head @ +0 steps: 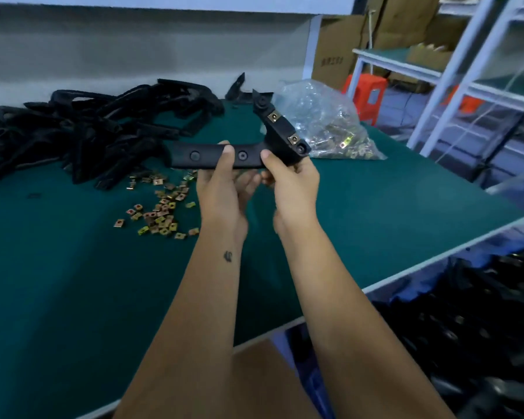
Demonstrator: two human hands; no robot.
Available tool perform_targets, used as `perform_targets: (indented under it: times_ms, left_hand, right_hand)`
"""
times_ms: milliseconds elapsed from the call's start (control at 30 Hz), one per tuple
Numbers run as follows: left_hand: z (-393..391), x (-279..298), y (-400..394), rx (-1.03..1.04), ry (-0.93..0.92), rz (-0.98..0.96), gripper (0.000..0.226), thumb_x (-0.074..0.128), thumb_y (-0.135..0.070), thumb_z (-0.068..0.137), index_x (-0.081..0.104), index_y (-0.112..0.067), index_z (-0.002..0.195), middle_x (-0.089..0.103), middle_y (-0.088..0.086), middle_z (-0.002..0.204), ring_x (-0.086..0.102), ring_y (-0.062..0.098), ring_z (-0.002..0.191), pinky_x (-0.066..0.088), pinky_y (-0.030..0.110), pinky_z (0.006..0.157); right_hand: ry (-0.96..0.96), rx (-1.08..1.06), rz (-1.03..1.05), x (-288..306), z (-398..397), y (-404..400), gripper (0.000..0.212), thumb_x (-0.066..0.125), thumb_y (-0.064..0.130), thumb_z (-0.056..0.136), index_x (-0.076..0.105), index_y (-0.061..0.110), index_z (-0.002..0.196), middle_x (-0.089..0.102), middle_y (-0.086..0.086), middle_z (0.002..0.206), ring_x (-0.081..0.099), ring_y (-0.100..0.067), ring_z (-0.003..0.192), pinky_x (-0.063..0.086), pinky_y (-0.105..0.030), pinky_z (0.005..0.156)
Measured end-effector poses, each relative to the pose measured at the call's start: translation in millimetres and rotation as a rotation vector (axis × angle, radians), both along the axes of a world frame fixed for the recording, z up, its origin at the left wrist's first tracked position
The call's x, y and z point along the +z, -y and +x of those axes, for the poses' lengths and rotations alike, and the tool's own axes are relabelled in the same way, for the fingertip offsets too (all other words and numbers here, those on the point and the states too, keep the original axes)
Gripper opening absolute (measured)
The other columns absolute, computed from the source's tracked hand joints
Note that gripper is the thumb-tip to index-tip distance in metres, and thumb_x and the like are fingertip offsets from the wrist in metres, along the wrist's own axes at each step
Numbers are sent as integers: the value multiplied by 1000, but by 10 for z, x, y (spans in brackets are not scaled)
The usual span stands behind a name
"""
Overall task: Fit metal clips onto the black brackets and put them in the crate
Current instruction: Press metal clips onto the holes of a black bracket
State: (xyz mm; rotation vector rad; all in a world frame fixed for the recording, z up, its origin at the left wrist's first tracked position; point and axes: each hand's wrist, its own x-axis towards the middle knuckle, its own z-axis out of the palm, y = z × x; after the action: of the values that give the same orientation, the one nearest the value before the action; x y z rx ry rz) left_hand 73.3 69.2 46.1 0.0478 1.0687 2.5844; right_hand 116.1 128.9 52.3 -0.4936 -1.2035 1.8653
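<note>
I hold one black bracket [194,155] above the green table [390,207]. My left hand [224,182] grips its long bar near the middle, thumb on top. My right hand [291,179] grips it at the bend, thumb on the front face. Two brass-coloured metal clips sit on the bracket's angled arm, one [273,117] higher and one [294,138] near the end. Loose metal clips [161,207] lie scattered on the table left of my hands. A pile of black brackets [82,131] fills the far left. The crate [466,322] with black brackets sits low at the right.
A clear plastic bag of clips [330,125] lies behind my right hand. A white-framed rack [466,71], cardboard boxes [339,46] and an orange stool [366,92] stand at the back right. The table's white edge [406,276] runs diagonally beside the crate.
</note>
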Motion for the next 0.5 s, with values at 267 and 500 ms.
perform_targets:
  times_ms: [267,500]
  left_hand:
    - [1127,0,-849,-391,20,-75,10,64,-14,94,57,-16,101,65,9,108,68,21,88,58,27,67]
    - [2142,-66,-1334,-800,-232,-279,13,61,-7,96,65,-17,89,70,2,83,70,15,67,56,22,59]
  right_hand:
    - [57,-411,30,-37,1569,-766,18,67,-2,88,64,14,80,61,5,64,51,-9,52,47,-22,55]
    - [164,-732,-7,-247,3184,-1188,9,70,5,88,62,10,86,57,4,59,49,-11,48,41,-23,50]
